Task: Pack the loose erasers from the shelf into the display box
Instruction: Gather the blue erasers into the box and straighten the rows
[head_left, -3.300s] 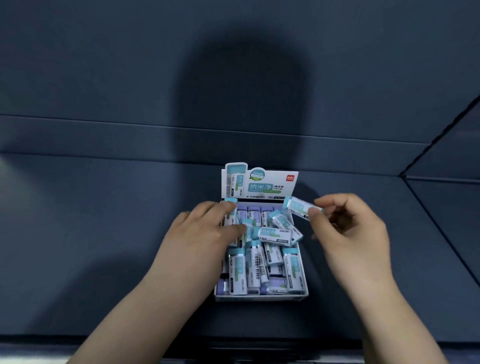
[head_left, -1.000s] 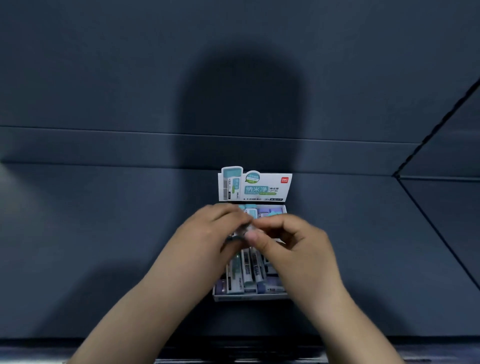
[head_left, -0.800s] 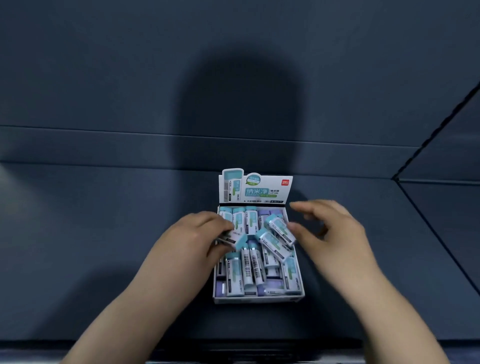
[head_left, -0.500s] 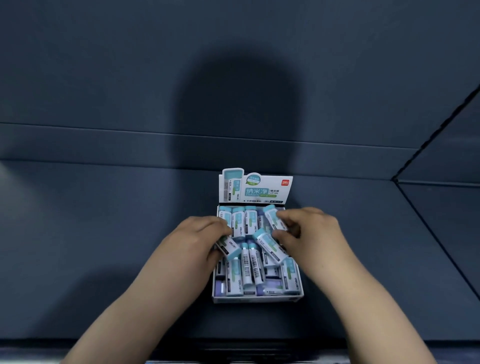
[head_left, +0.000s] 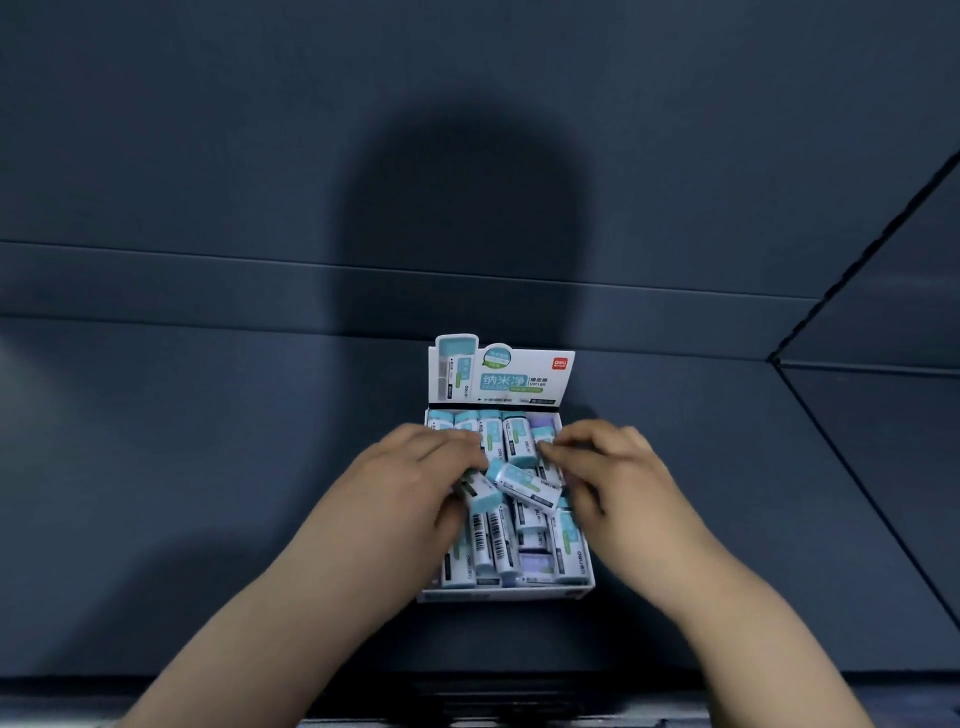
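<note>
The white display box sits on the dark shelf with its printed header card standing up at the back. Several erasers in teal-and-white sleeves fill it. Some stand in a row along the back, and others lie flat or crooked on top. My left hand covers the box's left side, its fingers closed on a tilted eraser. My right hand is at the right side, fingertips pinching an eraser near the back right corner.
The dark blue shelf floor stretches left and right of the box. A back wall with a low ledge rises behind it. A side panel angles in at the right. The shelf's front edge runs below my forearms.
My right hand came back into the box from the right, and the eraser it held now stands in the back row. My left hand stayed on the left side, shifting the tilted eraser slightly.
</note>
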